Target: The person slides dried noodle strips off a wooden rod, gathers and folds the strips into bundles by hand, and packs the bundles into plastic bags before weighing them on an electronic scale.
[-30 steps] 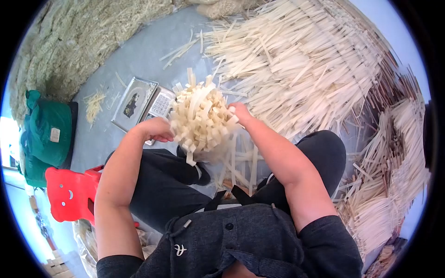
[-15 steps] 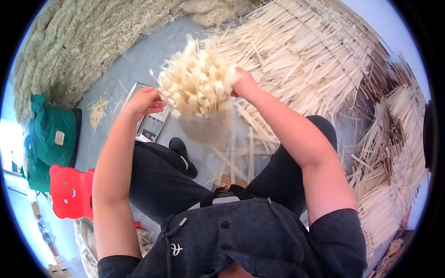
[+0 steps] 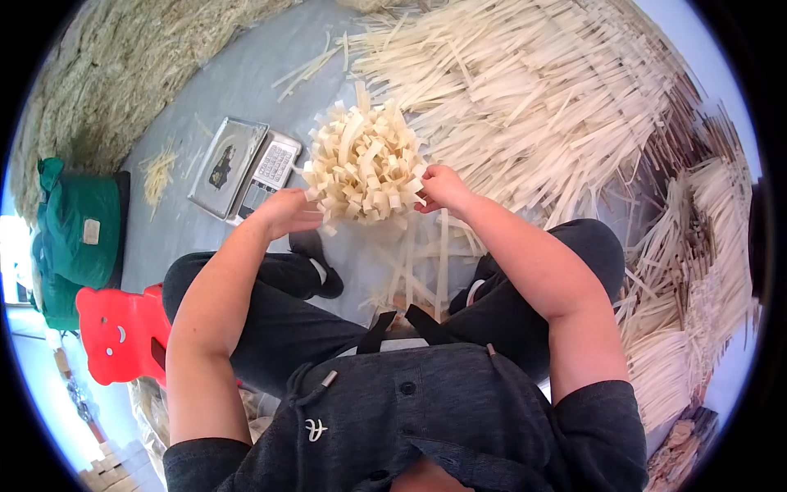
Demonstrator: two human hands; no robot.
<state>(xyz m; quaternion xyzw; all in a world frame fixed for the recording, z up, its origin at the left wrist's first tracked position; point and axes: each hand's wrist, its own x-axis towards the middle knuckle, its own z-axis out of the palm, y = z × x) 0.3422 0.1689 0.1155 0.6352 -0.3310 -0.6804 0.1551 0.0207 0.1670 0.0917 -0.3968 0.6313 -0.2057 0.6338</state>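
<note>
A thick bundle of pale flat strips [image 3: 365, 164] stands upright between my hands, its uneven ends facing up toward the camera. My left hand [image 3: 291, 211] is at the bundle's left side, fingers stretched out against its edge. On the right side, my right hand [image 3: 443, 190] has its fingers curled around the edge of the bundle, pinching some strips. The lower part of the bundle is hidden beneath its top. Just left of the bundle is a digital scale [image 3: 238, 172] with a metal tray and keypad.
A large pile of long pale strips [image 3: 525, 98] spreads across the right. Fibrous material [image 3: 156, 66] lies at the upper left. Green bags [image 3: 82, 238] and a red bear-shaped chair [image 3: 119, 336] are at the left. A few loose strips [image 3: 160, 176] lie on the floor.
The bundle was lifted and tilted half a second ago, showing its side; now it is lower and more upright. Both hands have come down with it, and the scale shows more fully.
</note>
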